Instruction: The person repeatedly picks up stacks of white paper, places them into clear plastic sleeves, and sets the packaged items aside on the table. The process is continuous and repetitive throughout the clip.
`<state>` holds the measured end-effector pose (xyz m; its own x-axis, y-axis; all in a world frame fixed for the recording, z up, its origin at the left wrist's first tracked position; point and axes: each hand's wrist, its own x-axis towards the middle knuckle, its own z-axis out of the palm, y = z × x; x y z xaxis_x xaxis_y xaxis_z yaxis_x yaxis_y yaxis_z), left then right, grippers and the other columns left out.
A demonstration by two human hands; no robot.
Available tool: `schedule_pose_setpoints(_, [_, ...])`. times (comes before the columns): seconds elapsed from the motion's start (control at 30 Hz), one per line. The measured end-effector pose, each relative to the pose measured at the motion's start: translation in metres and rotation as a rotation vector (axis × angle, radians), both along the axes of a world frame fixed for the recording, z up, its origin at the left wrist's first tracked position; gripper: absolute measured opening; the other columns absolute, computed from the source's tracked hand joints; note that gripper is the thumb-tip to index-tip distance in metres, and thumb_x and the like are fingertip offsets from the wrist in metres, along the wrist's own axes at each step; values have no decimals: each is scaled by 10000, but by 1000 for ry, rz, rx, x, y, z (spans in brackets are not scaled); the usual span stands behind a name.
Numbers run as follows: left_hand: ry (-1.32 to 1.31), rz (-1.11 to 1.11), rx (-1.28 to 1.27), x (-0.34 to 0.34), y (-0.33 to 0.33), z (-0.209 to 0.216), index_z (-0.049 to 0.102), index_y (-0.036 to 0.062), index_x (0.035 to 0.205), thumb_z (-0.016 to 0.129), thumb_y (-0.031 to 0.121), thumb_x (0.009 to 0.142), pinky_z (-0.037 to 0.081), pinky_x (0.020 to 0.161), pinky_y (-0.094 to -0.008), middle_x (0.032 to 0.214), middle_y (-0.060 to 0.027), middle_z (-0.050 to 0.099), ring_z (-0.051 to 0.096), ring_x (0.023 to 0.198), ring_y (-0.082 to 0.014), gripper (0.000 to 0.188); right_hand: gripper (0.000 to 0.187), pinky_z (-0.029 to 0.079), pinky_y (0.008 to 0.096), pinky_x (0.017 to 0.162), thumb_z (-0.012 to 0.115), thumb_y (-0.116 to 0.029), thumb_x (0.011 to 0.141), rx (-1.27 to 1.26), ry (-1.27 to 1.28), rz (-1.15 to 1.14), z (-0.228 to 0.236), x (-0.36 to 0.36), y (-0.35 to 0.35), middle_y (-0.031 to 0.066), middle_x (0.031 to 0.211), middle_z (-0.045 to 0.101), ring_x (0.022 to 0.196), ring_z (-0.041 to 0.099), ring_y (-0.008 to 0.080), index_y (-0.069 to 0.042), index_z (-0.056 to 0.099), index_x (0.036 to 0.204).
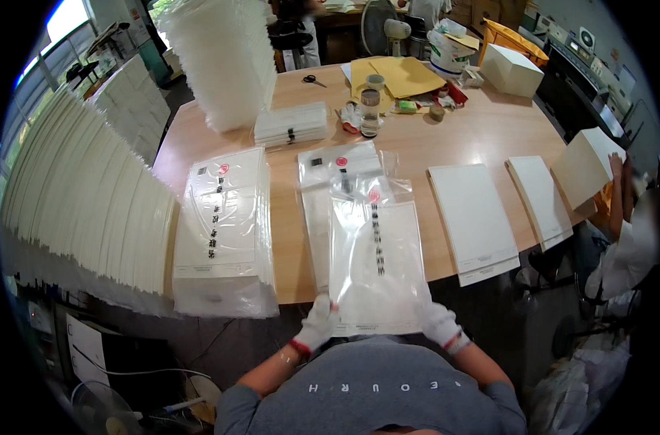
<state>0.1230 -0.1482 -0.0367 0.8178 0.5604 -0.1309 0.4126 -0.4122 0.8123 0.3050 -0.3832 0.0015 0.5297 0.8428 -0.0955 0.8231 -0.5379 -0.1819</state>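
At the near table edge lies a pack of white paper in a clear plastic bag point(377, 290), printed with dark characters and a red round mark. My left hand point(318, 323), in a white glove with a red cuff, grips its lower left edge. Gloved the same way, my right hand point(440, 324) holds the lower right edge. Beneath and behind this pack are other bagged packs point(317, 192), partly covered by it. To the left stands a pile of similar bagged packs point(225, 210). Stacks of bare white paper point(475, 214) lie to the right.
A tall pile of clear bags point(218, 65) and a long row of white sheets point(84, 196) rise at the left. Farther back are scissors point(313, 80), a glass jar point(370, 116) and yellow envelopes point(410, 76). Another person's hands point(617, 174) touch a paper block point(587, 167) at right.
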Motion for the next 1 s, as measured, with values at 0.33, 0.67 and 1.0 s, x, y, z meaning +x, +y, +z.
schedule_pose_setpoints(0.33, [-82,126,-107,-29,-15,11,486,3,794,515,15,754,458,586,-414,697,-148,575,589,683,-337,50,416,443,428,459,527,-200,800,246,198,-289,-3,-24,-19,156,620,565,561,575,319,-95,475,1199])
schedule_pose_setpoints(0.67, [-590,-296,245,-10,6,114,515,56,667,510,17,683,423,516,-309,712,-96,523,528,595,-228,43,382,465,305,810,489,-215,875,859,1332,-661,-45,-39,30,102,1050,568,921,564,185,42,475,1158])
schedule_pose_setpoints(1.0, [-1148,1032,150,-120,183,86,496,76,888,447,247,896,388,679,-264,828,-12,411,397,783,-140,179,286,538,282,577,467,-243,911,523,1957,219,2,-121,261,49,825,521,649,537,122,-54,503,1123])
